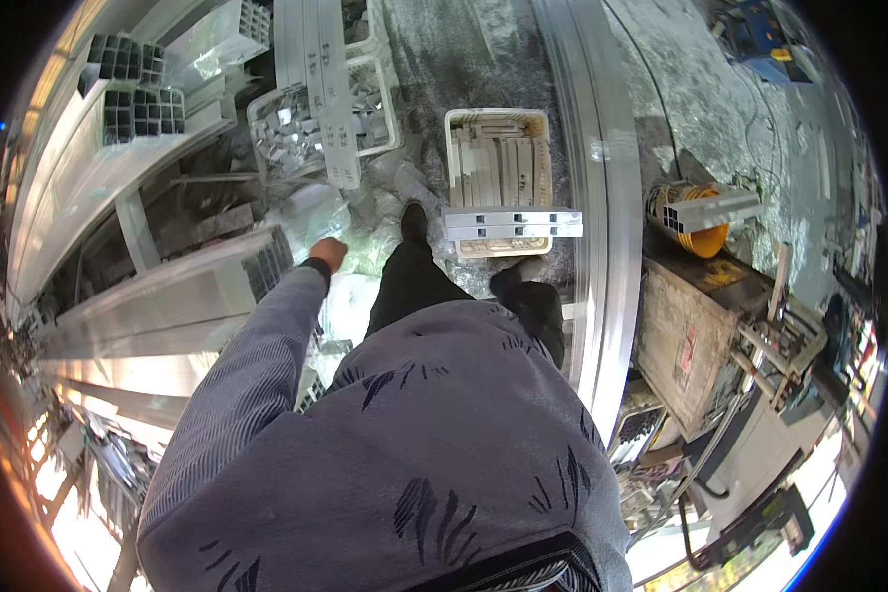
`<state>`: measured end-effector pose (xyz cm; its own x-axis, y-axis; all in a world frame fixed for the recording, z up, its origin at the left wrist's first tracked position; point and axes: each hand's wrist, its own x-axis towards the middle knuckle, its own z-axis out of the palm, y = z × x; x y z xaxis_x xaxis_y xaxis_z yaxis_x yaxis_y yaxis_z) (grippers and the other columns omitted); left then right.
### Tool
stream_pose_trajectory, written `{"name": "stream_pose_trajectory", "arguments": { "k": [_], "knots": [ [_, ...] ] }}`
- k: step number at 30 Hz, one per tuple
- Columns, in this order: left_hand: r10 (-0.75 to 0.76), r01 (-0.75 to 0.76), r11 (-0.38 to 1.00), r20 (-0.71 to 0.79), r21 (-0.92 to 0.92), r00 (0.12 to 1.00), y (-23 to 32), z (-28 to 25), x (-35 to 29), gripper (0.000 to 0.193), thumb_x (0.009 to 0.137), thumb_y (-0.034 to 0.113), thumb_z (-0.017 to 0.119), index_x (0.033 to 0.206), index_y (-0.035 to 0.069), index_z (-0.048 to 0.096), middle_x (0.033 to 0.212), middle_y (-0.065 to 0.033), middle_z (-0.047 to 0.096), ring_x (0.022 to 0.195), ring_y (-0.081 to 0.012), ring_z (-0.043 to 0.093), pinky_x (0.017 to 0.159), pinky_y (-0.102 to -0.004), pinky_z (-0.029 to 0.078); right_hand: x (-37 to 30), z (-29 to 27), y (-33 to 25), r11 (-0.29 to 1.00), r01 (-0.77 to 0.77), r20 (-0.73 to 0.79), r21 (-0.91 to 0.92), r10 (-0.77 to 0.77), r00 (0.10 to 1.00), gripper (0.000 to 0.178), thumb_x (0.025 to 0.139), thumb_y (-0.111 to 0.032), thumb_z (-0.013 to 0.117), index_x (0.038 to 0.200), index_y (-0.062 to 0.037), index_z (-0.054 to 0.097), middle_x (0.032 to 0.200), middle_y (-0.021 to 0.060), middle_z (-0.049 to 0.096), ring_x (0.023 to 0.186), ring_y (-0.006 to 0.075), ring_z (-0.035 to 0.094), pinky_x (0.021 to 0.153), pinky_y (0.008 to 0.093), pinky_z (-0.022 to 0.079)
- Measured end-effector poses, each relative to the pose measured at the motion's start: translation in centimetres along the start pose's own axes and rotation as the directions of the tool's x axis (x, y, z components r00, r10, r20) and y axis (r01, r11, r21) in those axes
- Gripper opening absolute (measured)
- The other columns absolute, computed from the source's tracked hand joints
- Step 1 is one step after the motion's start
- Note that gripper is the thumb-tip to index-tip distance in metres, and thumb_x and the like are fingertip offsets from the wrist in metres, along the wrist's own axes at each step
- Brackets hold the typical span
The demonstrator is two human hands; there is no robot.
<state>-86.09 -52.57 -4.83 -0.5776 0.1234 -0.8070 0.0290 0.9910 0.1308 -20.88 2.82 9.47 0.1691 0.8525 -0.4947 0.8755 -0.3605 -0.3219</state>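
Observation:
My left hand (331, 255) hangs out in front of my left side at the end of a grey corduroy sleeve. Its fingers are curled in, and nothing shows in or sticking out of them. Crumpled clear plastic film (311, 210) lies on the floor close by it. To the hand's left are the ends of stacked square metal tubes (266, 261). Ahead of my feet stands a white plastic basket (451, 163) with short metal bars (498, 163) inside. Two metal tubes (513, 225) with square cut-outs rest across its near end. My right hand is out of view.
Crates of small metal offcuts (286, 133) stand front left, with a long flat profile (326, 89) across them. Long metal rails (602, 197) run along my right. Beyond them are a yellow bucket (705, 240) holding a tube and a worn machine cabinet (686, 340).

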Motion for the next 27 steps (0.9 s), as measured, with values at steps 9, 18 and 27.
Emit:
{"name": "stream_pose_trajectory", "arguments": {
  "k": [9, 18, 27],
  "knots": [
    [0.498, -0.476, 0.748, 0.083, 0.462, 0.863, -9.4, 0.8, 3.9, 0.026, 0.090, 0.029, 0.060, 0.094, 0.008, 0.074, 0.102, -0.0174, 0.075, 0.099, -0.0358, 0.072, 0.085, -0.0501, 0.055, -6.6, 4.6, -10.5, 0.816, -0.054, 0.064, 0.576, 0.021, 0.998, 0.051, 0.090, -0.003, 0.058, 0.140, -0.0004, 0.056, 0.085, 0.0108, 0.064, 0.061, 0.0199, 0.062, 0.051, 0.0323, 0.052],
    [0.355, -0.336, 0.929, 0.113, -0.154, 0.928, 1.8, -3.3, 5.3, 0.029, 0.094, 0.032, 0.058, 0.096, 0.008, 0.073, 0.099, -0.0175, 0.073, 0.092, -0.0358, 0.069, 0.079, -0.0516, 0.053, -5.8, 18.5, -19.6, 0.908, 0.382, 0.088, 0.170, -0.400, 0.912, 0.039, 0.083, -0.029, 0.072, 0.118, -0.0132, 0.076, 0.091, 0.0133, 0.078, 0.090, 0.0307, 0.076, 0.086, 0.0404, 0.059],
    [0.318, -0.316, 0.935, -0.016, -0.164, 0.948, 1.6, -7.9, 4.5, 0.032, 0.097, 0.036, 0.056, 0.097, 0.008, 0.072, 0.095, -0.0176, 0.071, 0.085, -0.0358, 0.066, 0.074, -0.0530, 0.050, -5.5, 24.1, -14.1, 0.992, 0.105, 0.210, 0.076, -0.118, 0.970, 0.034, 0.085, -0.031, 0.070, 0.114, -0.0158, 0.079, 0.093, 0.0173, 0.078, 0.087, 0.0329, 0.076, 0.086, 0.0415, 0.060]
  ]
}}
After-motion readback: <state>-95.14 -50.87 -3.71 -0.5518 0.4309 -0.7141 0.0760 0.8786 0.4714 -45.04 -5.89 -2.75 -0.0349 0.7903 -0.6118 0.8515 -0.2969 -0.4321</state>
